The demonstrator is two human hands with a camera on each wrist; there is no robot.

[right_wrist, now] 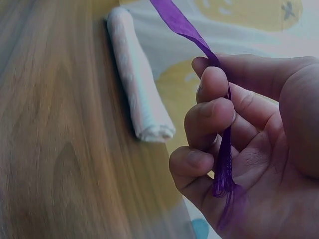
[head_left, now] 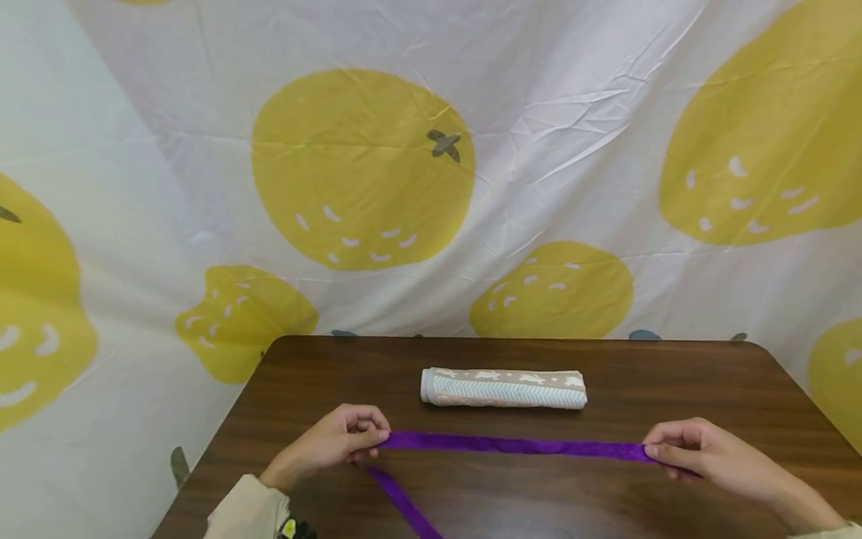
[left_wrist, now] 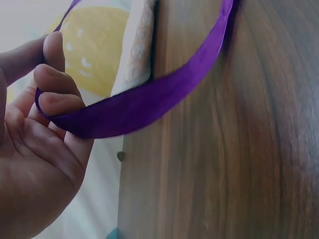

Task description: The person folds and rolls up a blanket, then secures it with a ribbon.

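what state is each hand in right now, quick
Left hand: closed, pinching the long flat purple fabric ribbon partway along.
Right hand: closed, pinching the same ribbon near its frayed end.

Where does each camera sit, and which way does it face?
Head: on the head, facing forward and down at the table; left hand, right hand, sleeves show.
Left wrist: on that wrist, facing the purple ribbon; that hand shows.
Right wrist: on that wrist, facing the ribbon's frayed end; that hand shows.
Both wrist views share ribbon, towel.
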